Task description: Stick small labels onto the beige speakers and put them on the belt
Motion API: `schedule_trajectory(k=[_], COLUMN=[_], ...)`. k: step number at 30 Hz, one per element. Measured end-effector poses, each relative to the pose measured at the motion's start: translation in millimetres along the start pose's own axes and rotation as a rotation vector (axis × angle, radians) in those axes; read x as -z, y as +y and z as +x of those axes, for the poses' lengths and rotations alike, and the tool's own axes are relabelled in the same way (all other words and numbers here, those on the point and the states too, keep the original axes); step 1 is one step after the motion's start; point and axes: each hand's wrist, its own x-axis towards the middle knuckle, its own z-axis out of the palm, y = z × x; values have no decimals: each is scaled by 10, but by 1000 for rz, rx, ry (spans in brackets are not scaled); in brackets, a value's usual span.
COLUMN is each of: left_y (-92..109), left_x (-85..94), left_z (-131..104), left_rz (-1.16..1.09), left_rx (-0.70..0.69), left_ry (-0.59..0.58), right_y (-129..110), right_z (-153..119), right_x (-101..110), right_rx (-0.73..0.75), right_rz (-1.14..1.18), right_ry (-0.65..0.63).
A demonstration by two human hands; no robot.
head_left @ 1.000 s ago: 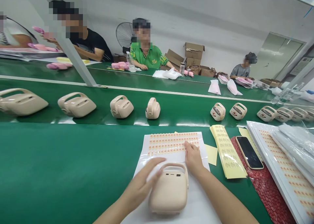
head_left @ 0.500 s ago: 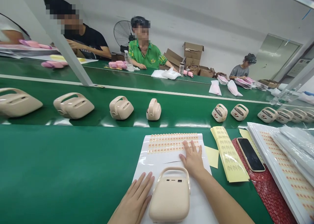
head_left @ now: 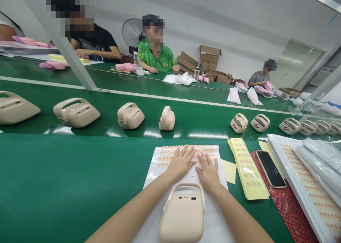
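Note:
A white sheet [head_left: 155, 175] with rows of small round orange stickers [head_left: 163, 159] lies on the green table. My left hand [head_left: 181, 162] rests on the sticker rows, palm down with fingers spread. Just right of it, my right hand [head_left: 208, 170] lies on the sheet too, its fingers apart, the fingertips at the stickers' right part. Between my forearms stands a beige device [head_left: 182, 218] with a loop handle and small ports along its top, on the sheet's lower part. Neither hand touches it.
Several beige devices [head_left: 130, 117] line the green belt ahead. To the right are yellow label sheets [head_left: 249, 170], a phone [head_left: 271, 169] on red bubble wrap [head_left: 290, 211], and stacked sticker sheets [head_left: 303, 179]. Beyond the belt, people sit at another table [head_left: 138, 83].
My left hand has moved from beside the beige device forward onto the sticker rows, near my right hand. My right hand has barely moved. Across the belt, the person in green has drawn an arm in.

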Motion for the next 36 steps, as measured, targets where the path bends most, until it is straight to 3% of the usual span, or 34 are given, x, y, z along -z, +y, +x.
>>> schedule_trajectory(k=[7, 13, 17, 23, 28, 36], left_y=[-18, -4, -9, -12, -50, -147], left_x=[-3, -16, -24, -10, -44, -107], left_z=[-71, -68, -69, -73, -69, -84], left_rz=[-12, -19, -19, -12, -12, 28], left_rx=[-4, 9, 19, 49, 62, 196], left_ry=[-28, -11, -21, -50, -7, 43], right_y=[-12, -78, -27, 129, 202, 194], right_z=[33, 426, 577, 520, 500, 498], right_x=[83, 135, 51, 40, 91, 156], right_rx=[-31, 68, 81, 113, 11, -102], right_rz=[46, -9, -24, -31, -29, 65], right_ry=[-16, 125, 59, 73, 80, 56])
